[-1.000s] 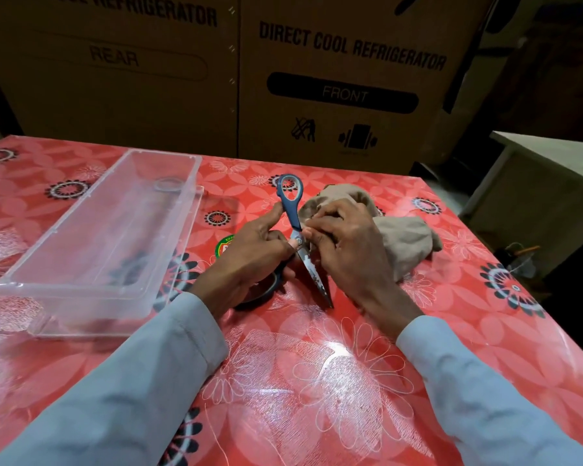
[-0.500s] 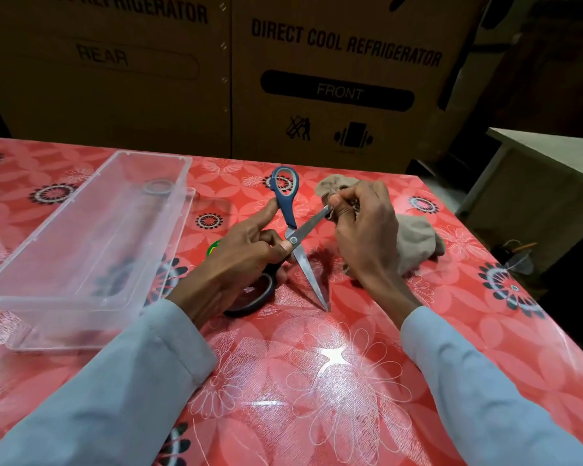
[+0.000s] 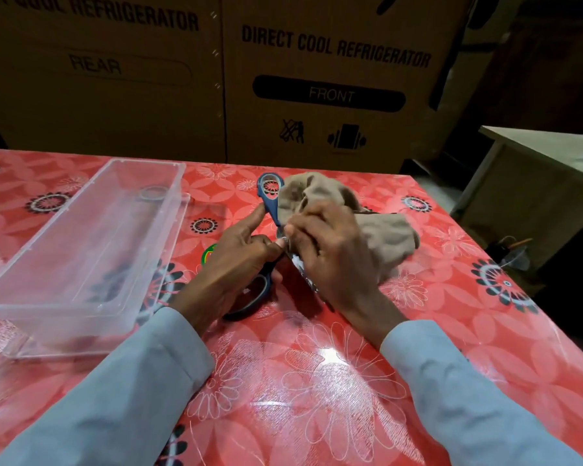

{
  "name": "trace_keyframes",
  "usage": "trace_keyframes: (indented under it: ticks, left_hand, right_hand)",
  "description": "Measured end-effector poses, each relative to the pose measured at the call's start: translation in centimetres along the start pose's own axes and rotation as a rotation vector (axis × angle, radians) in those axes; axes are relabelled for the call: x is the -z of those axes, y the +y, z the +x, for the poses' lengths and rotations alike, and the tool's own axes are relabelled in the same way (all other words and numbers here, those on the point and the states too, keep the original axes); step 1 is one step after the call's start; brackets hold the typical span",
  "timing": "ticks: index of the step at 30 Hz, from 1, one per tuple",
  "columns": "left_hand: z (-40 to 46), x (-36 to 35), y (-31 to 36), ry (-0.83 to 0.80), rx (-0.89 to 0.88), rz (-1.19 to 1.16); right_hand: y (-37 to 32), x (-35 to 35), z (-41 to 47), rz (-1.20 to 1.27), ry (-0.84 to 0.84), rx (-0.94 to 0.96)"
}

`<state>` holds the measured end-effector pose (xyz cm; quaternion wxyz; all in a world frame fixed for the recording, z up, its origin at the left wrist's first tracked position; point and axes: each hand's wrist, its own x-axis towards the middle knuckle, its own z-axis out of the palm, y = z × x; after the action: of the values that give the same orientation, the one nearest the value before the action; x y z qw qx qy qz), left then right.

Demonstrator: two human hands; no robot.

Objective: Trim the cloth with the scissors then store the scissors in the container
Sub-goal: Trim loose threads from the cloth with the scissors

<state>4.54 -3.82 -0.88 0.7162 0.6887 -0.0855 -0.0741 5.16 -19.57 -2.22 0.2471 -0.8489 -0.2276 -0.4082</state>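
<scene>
The blue-handled scissors (image 3: 269, 196) lie at the middle of the red flowered table, one loop pointing away from me, the other under my left hand (image 3: 236, 264), which grips them near the pivot. A crumpled beige cloth (image 3: 381, 237) sits just right of the scissors. My right hand (image 3: 330, 253) pinches a fold of the cloth against the blades, which it mostly hides. The clear plastic container (image 3: 81, 243) stands to the left with nothing in it, apart from both hands.
A red floral tablecloth (image 3: 317, 381) covers the table, whose right edge drops off near a beige side table (image 3: 535, 183). Large cardboard refrigerator boxes (image 3: 317, 79) stand right behind the table. A green round sticker (image 3: 207, 253) peeks out left of my left hand.
The scissor blades, spread half a second ago, have come together on the cloth. My right hand has drawn the cloth up over the blades and closer to my left hand.
</scene>
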Motion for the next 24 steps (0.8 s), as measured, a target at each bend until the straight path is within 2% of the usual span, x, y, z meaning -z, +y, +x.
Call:
trace_keyframes:
  ticks: [2,8,16,21,24]
  left_hand:
    - [0.1,0.1,-0.1,-0.001,0.005,-0.001]
    - [0.6,0.2,-0.2,0.003,0.002,0.056]
    - [0.4,0.2,-0.4,0.003,0.056,0.047]
    - [0.3,-0.2,-0.1,-0.032,0.097,0.041]
    - [0.1,-0.1,0.0,-0.035,0.095,0.025]
  right_hand:
    - [-0.1,-0.4,0.0,0.041,-0.088,-0.049]
    - [0.8,-0.9,1.2,0.001,-0.138,-0.202]
    - [3.7,-0.8,2.5,-0.078,-0.049,-0.377]
    - [5.1,-0.3,2.3,-0.005,0.039,-0.563]
    - [5.3,0.4,2.1,0.058,0.094,-0.611]
